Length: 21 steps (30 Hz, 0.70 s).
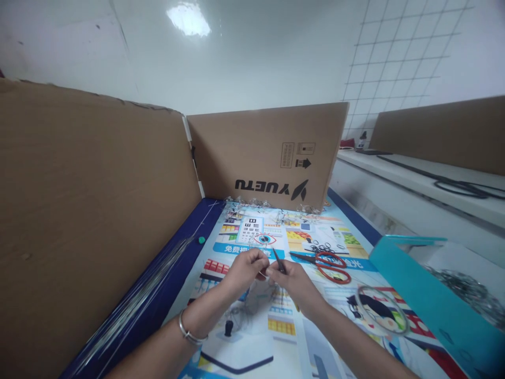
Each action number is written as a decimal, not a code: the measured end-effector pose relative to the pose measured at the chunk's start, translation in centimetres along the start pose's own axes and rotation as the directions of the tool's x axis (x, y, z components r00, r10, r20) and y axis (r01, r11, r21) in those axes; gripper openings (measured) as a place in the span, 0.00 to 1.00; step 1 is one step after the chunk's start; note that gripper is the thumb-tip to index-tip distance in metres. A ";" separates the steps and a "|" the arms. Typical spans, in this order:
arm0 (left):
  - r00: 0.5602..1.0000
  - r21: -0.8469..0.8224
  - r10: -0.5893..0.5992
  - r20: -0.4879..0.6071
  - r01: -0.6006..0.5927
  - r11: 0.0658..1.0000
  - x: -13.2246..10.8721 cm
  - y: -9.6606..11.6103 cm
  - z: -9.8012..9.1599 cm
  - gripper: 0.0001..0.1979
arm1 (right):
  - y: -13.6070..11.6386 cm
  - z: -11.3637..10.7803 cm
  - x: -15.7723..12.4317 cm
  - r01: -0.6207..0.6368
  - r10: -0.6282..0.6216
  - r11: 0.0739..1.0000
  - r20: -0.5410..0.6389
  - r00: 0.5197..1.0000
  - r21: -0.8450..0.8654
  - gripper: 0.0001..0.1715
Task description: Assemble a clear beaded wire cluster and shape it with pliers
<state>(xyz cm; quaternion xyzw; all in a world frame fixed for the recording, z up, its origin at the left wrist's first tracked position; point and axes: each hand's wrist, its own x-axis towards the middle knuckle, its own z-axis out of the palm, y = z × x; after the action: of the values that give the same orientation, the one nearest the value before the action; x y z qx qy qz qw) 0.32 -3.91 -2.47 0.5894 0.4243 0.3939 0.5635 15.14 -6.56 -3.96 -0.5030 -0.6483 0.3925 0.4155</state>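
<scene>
My left hand [245, 269] and my right hand [294, 281] meet above a printed poster mat [252, 342]. The left hand, a silver bangle on its wrist, pinches something tiny that I cannot make out. The right hand grips a thin dark tool, perhaps tweezers [278, 260], whose tip points up and away between the two hands. Both hands are closed. Thin wire bits lie on the mat under them.
Red-handled scissors [329, 265] and small black rings [327, 246] lie right of the hands. A clear ring [382, 310] sits further right, beside a teal box [430, 300] with metal chain. Cardboard walls [90, 210] stand left and behind. Long wires [138, 300] run along the left edge.
</scene>
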 end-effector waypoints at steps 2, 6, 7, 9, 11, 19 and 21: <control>1.000 -0.052 -0.016 0.001 0.016 0.999 -0.1 0.2 -0.2 0.08 | 0.4 -0.4 0.3 0.054 -0.059 0.992 -0.040 0.997 -0.116 0.17; 0.998 -0.138 -0.056 0.013 0.057 0.989 -0.2 0.5 -0.6 0.13 | 1.3 -2.0 1.1 0.216 -0.284 0.875 -0.098 0.954 -0.433 0.16; 0.998 -0.152 -0.062 0.012 0.063 0.986 -0.3 0.6 -0.7 0.14 | 1.5 -2.4 1.2 0.264 -0.356 0.818 -0.090 0.930 -0.512 0.14; 0.998 -0.174 -0.064 0.007 0.064 0.983 -0.4 0.8 -0.7 0.16 | 1.8 -3.1 1.3 0.349 -0.489 0.678 -0.042 0.872 -0.647 0.10; 0.998 -0.191 -0.062 -0.002 0.060 0.980 -0.5 0.9 -0.7 0.17 | 2.0 -3.5 1.2 0.404 -0.582 0.529 0.027 0.812 -0.747 0.10; 0.997 -0.230 -0.071 -0.010 0.067 0.971 -0.6 0.8 -0.7 0.19 | 1.8 -3.7 0.7 0.408 -0.723 0.107 0.211 0.658 -0.907 0.09; 0.997 -0.236 -0.075 -0.006 0.072 0.969 -0.6 0.8 -0.6 0.20 | 1.6 -3.7 0.6 0.396 -0.729 0.057 0.233 0.644 -0.917 0.09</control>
<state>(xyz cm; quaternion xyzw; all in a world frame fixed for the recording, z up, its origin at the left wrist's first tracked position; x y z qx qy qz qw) -0.43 -4.28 -1.64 0.4992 0.4002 0.4246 0.6406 19.04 -5.32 -4.06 -0.3933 -0.8189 -0.3237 0.2644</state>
